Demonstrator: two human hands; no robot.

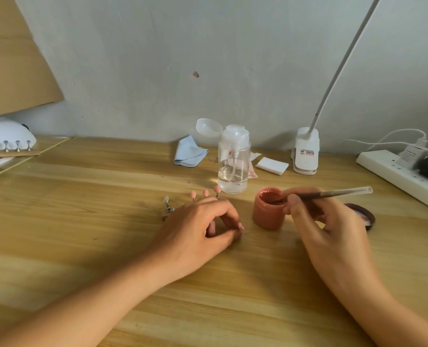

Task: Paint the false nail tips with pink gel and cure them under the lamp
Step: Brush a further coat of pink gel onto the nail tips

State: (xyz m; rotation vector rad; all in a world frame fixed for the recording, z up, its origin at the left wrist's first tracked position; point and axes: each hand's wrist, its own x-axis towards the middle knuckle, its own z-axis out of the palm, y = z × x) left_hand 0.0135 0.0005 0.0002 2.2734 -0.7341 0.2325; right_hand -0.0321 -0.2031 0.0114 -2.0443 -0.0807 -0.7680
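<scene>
An open jar of pink gel (268, 211) stands on the wooden table. My right hand (325, 219) pinches a thin brush (333, 193) whose tip dips into the jar. Left of the jar, a small strip stand (166, 212) carries false nail tips on metal holders. Three tips (205, 193) are pink and one tip (166, 198) at the left is clear. My left hand (205, 230) rests over the stand's near end, fingers curled with thumb and fingertips pressed on it. A white curing lamp (5, 132) sits at the far left with a second row of holders (10, 146) in front.
A clear pump bottle (233, 162) with its flip cap open stands behind the stand. A blue cloth (190, 151), white pads (271, 165), a clip lamp base (306, 154), a power strip (403, 175) and the jar's dark lid (363, 215) lie around. Cardboard leans at the back left.
</scene>
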